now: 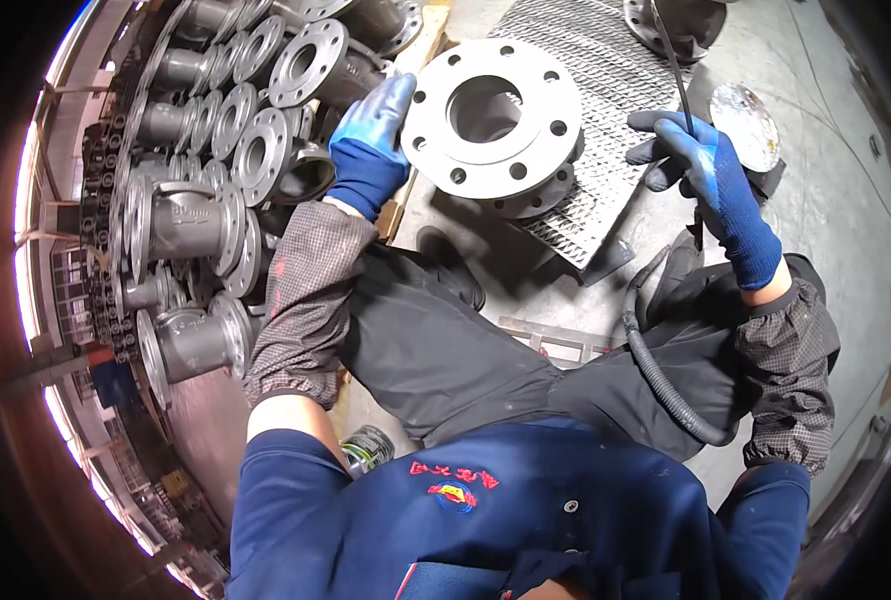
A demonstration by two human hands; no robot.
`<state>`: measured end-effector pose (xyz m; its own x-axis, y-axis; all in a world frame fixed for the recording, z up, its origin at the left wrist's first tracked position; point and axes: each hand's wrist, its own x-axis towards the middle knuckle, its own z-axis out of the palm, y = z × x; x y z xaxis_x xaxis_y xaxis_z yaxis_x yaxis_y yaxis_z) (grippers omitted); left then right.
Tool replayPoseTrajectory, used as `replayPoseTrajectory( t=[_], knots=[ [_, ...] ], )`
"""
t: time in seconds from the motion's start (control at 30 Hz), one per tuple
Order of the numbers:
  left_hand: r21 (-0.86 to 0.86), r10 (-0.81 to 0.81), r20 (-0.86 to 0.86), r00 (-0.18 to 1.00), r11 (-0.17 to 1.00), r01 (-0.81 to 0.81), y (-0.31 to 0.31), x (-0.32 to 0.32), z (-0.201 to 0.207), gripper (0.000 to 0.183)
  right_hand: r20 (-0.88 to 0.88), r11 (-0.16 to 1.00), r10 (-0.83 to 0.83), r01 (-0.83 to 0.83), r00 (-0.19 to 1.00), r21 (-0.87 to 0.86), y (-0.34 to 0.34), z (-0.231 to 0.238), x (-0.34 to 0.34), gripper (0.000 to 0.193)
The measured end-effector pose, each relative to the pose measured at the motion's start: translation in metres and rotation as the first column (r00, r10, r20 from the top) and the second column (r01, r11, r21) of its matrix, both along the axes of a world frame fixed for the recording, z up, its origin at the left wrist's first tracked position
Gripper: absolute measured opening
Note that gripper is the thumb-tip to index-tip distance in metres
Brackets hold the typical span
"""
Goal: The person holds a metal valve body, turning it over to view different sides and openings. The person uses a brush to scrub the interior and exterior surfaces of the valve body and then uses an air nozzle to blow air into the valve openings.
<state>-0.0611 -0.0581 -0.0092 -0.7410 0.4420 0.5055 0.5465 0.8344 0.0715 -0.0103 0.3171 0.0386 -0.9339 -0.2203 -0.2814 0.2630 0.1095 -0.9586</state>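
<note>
A grey flanged valve body (490, 120) stands on a metal-grating bench, its pale round flange facing up with bolt holes around a dark bore. My left hand (376, 130), in a blue glove, lies against the left rim of that flange with its fingers stretched out. To the right of the flange, apart from it, my right hand (701, 165) has its gloved fingers spread and pointing left. A thin black cable (678, 80) hangs down to the right hand; whether the fingers touch it is hidden.
Several grey flanged valve bodies (191, 228) are stacked at the left. The grating (576, 225) stretches away under the workpiece. A round metal disc (744, 127) sits at the right. A ribbed grey hose (666, 385) crosses my right leg, and a can (368, 448) stands beside my left leg.
</note>
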Motion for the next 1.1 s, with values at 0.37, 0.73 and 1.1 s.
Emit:
replayPoseTrajectory(
  t=[0.37, 0.73, 1.1],
  knots=[
    [0.451, -0.042, 0.757, 0.652, 0.755, -0.475, 0.014, -0.019, -0.009, 0.031, 0.001, 0.993, 0.026, -0.025, 1.0, 0.118, -0.028, -0.005, -0.015, 0.037],
    [0.452, -0.307, 0.204, 0.93, 0.872, 0.188, 0.085, -0.007, 0.017, 0.019, -0.121, 0.954, -0.152, 0.178, 0.981, 0.241, 0.002, -0.037, -0.03, 0.035],
    [0.59, -0.43, 0.386, 0.816, 0.795, 0.14, 0.127, 0.02, 0.032, 0.039, 0.011, 0.956, -0.238, 0.232, 0.971, 0.182, 0.018, -0.052, -0.005, 0.036]
  ],
)
